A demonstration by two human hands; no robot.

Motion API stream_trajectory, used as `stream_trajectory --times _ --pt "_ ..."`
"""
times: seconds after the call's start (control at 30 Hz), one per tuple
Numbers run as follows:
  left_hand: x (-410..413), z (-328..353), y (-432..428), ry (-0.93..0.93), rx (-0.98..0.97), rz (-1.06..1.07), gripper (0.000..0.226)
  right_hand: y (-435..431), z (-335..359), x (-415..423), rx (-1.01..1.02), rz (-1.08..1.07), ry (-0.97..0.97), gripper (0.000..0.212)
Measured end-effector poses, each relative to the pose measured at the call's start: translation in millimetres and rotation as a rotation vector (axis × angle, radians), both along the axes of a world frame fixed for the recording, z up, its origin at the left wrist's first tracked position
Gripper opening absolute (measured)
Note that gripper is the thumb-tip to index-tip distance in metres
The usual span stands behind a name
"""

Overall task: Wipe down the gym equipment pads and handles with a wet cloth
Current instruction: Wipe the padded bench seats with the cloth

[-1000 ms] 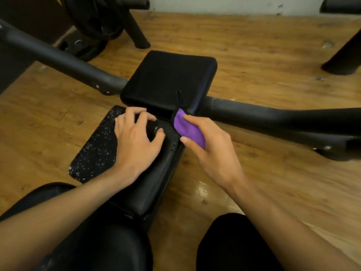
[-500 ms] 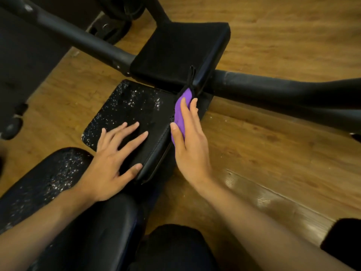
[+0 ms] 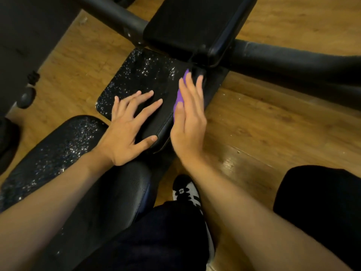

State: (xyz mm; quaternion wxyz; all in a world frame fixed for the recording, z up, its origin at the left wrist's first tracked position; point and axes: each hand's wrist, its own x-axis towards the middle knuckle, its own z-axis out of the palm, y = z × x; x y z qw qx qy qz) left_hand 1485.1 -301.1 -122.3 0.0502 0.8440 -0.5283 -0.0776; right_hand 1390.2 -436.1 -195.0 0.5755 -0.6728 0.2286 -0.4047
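Note:
A black padded bench seat (image 3: 140,79) lies in front of me, its top speckled with wet drops. My left hand (image 3: 129,130) rests flat on the seat's near end with its fingers spread. Against the seat's right side edge, my right hand (image 3: 188,116) presses a purple cloth (image 3: 179,94) with straight fingers; most of the cloth is hidden under the palm. A second black pad (image 3: 191,26) sits higher, just beyond the seat. A longer wet pad (image 3: 58,151) runs under my left forearm.
Thick black frame tubes (image 3: 293,59) cross the wooden floor (image 3: 273,124) behind the pads, left and right. Dark equipment with a small wheel (image 3: 26,96) stands at the left. My shoe (image 3: 185,192) and dark-clothed knees are below.
My left hand went from curled on the seat's far end to flat on its near end. My right hand turned and slid the cloth along the seat's right side. The view tilted down.

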Motion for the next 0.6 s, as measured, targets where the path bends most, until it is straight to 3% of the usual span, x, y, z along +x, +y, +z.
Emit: stream_trajectory --times 0.13,0.23,0.33,0.5,0.6 --pt "1.4 -0.1 -1.4 0.003 -0.015 -0.006 0.085 35.8 -4.9 -12.1 -0.005 0.027 0.013 0.053" --pt "3.0 -1.7 -1.2 0.001 -0.018 -0.003 0.080 -8.4 3.6 20.0 0.096 -0.207 0.092 0.050" --pt "3.4 -2.8 -1.4 0.002 -0.028 -0.005 0.073 -48.5 5.1 47.0 0.094 -0.344 0.044 0.046" --pt "1.7 -3.0 1.4 0.015 -0.036 0.009 0.070 42.8 3.5 3.3 0.090 -0.154 -0.013 0.050" --pt "2.9 -2.5 0.1 0.016 -0.035 0.005 0.069 14.2 -2.3 12.4 0.023 -0.170 0.026 0.048"
